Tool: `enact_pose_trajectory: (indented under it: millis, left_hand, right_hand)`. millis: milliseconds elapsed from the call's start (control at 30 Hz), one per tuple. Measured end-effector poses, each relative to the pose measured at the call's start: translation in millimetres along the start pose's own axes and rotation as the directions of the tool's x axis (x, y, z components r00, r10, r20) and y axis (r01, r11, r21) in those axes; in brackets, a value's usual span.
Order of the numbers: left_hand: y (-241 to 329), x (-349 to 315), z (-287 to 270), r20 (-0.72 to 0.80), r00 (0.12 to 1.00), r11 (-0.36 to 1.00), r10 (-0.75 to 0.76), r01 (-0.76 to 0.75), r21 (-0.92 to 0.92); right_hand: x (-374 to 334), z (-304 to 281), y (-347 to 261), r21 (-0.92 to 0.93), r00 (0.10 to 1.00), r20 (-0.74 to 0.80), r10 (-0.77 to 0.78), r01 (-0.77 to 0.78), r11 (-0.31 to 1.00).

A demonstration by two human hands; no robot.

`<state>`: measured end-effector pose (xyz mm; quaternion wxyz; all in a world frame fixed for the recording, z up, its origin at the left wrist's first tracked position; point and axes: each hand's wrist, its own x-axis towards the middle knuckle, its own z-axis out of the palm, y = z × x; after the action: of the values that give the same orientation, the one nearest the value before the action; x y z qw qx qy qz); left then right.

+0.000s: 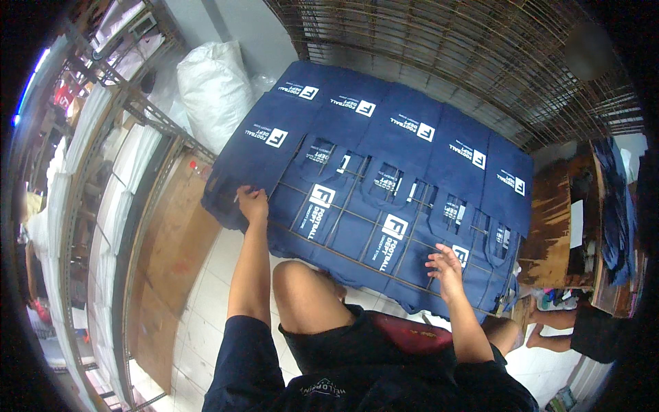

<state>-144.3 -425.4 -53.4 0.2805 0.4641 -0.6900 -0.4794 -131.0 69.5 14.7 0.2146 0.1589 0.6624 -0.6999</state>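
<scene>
Navy blue cloth bags [453, 130] with white print lie in overlapping rows before me, several showing handle loops. Under and among them runs a wire rack [343, 255], its thin rods crossing over the nearer prints. Over the left near edge of the bags is my left hand [252, 203], fingers apart and partly bent, with nothing visible in them. My right hand [447, 269] hovers by the near right side, palm turned inward and fingers spread, beside a printed bag. Whether either hand touches the cloth is hard to tell.
More wire racks [453, 51] stand upright at the back. A white sack [216, 89] leans behind the left corner. Shelves with white stacks [117, 199] and a wooden board [165, 254] line the left. At right are a wooden cabinet [549, 233] and another person's legs [555, 329].
</scene>
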Motion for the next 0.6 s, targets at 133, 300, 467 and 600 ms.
enact_pose_trajectory:
  millis: [133,300,467,600]
  left_hand:
    - [6,-9,-15,0.028,0.999,0.999,0.045,-0.044,-0.029]
    - [7,-40,-34,-0.095,0.909,0.910,0.406,-0.394,0.127]
    - [50,-154,-53,0.348,0.899,0.933,0.264,-0.147,-0.327]
    - [67,-295,-60,0.622,0.720,0.920,0.308,-0.058,-0.389]
  right_hand:
    - [-7,-4,0,0.011,1.000,-0.011,-0.008,0.008,1.000]
    - [-17,-28,0,0.019,0.998,-0.029,-0.055,0.056,0.998]
    - [-36,-73,-1,0.049,0.975,-0.154,-0.163,0.172,0.984]
    - [-45,-112,5,0.136,0.959,-0.211,-0.188,0.219,0.966]
